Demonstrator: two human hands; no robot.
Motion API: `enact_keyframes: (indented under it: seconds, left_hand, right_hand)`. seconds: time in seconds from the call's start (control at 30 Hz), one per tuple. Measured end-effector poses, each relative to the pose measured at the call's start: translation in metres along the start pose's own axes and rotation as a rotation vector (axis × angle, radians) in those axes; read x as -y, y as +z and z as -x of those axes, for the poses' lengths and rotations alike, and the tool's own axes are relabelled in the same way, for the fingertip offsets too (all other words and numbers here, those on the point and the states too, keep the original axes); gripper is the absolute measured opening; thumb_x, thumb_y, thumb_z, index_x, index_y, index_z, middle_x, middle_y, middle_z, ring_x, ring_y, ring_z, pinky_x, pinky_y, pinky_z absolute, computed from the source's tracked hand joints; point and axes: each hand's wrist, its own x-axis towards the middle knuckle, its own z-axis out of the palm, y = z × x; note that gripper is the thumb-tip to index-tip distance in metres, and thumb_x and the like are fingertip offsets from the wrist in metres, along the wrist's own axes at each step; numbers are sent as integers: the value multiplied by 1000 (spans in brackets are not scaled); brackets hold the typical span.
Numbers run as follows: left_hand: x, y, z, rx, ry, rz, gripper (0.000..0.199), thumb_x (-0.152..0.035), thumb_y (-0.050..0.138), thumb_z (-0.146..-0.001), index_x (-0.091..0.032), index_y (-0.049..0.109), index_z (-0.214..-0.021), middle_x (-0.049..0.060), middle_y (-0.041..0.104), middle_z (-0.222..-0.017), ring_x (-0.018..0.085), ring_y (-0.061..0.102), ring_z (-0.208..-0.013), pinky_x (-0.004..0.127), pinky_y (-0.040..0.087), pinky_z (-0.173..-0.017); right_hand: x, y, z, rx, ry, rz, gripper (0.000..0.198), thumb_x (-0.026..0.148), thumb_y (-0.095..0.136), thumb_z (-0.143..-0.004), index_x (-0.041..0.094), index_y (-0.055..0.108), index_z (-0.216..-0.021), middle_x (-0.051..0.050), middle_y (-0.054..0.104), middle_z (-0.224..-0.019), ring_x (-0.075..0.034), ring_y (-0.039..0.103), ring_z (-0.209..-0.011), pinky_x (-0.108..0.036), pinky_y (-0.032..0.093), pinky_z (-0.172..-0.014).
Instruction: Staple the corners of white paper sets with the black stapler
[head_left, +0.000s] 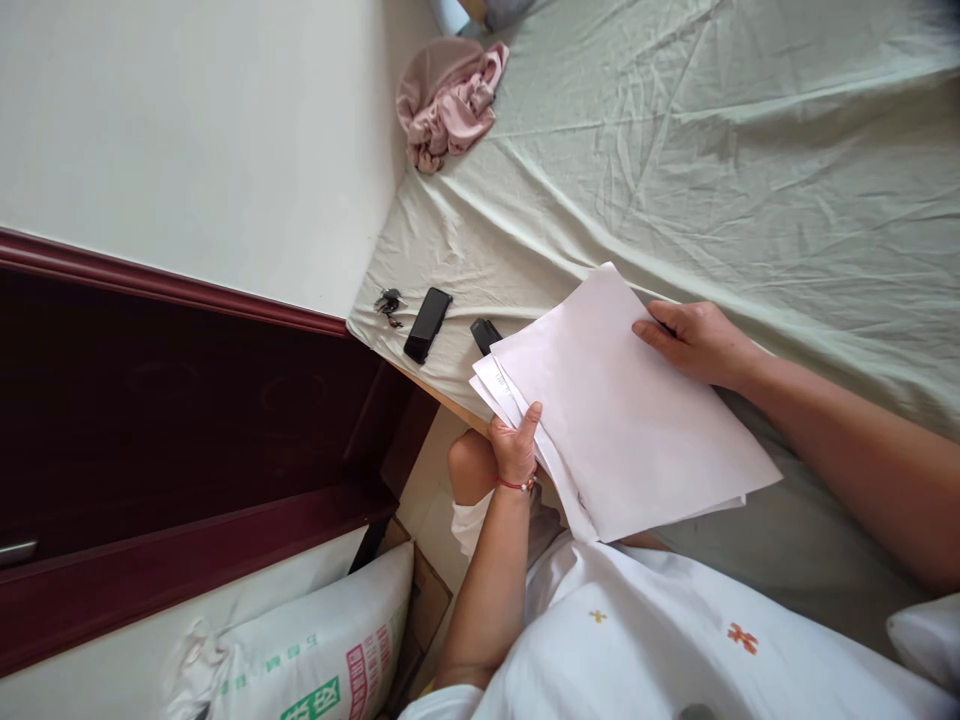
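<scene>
A small stack of white paper sheets [622, 410] is held above my lap, its top sheet blank and its left edges fanned apart. Some print shows on a lower sheet at that left side. My left hand [516, 446] grips the left edge, thumb on top and fingers hidden underneath. On the far right edge, my right hand [694, 340] pinches the paper between thumb and fingers. Just beyond the stack's upper left corner lies a black object [485, 335], partly covered by the sheets, so I cannot tell its kind.
On the bed's pale green sheet [750, 180] lie a black phone [428, 325], a bunch of keys [390, 303] and a crumpled pink cloth [450, 105]. A dark red wooden cabinet [187, 400] stands at left, with a printed white sack [322, 640] below it.
</scene>
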Motion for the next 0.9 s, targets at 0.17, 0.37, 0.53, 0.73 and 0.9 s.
enact_keyframes:
  seconds: [0.17,0.37,0.53,0.73,0.9]
  left_hand:
    - [3,-1,-1,20,6,-9,57,-53,101,-68,-15,86,-107,13,86,-109,33,81,-115,44,61,-112]
    - [-2,2,1,28,7,3,49,-54,99,-71,-16,87,-100,13,87,-109,33,81,-116,44,62,-110]
    - [-5,2,2,15,7,-1,52,-56,99,-69,-16,88,-101,12,87,-109,34,81,-117,44,63,-109]
    - [-3,0,1,-1,32,-33,52,-60,96,-74,-15,88,-99,13,87,-110,34,80,-117,43,63,-109]
    - [-1,-4,0,60,57,-85,55,-58,97,-73,-14,87,-105,13,87,-111,33,81,-113,44,64,-107]
  right_hand:
    - [-1,1,1,23,-30,-17,42,50,50,-99,26,29,-71,3,36,-58,-16,36,-57,-35,32,-60]
    - [-3,3,0,16,-52,-17,42,50,48,-100,27,30,-71,2,39,-58,-16,37,-56,-35,33,-61]
    - [-5,4,-1,-23,-36,-68,21,48,56,-95,27,56,-96,-1,63,-72,-21,56,-64,-36,42,-66]
    - [-12,7,0,34,-48,-142,45,43,58,-95,26,64,-136,-3,76,-84,-25,68,-75,-38,50,-73]
    - [-20,12,-1,74,-156,-134,51,52,56,-99,23,66,-139,-1,72,-76,-21,62,-68,-35,47,-68]
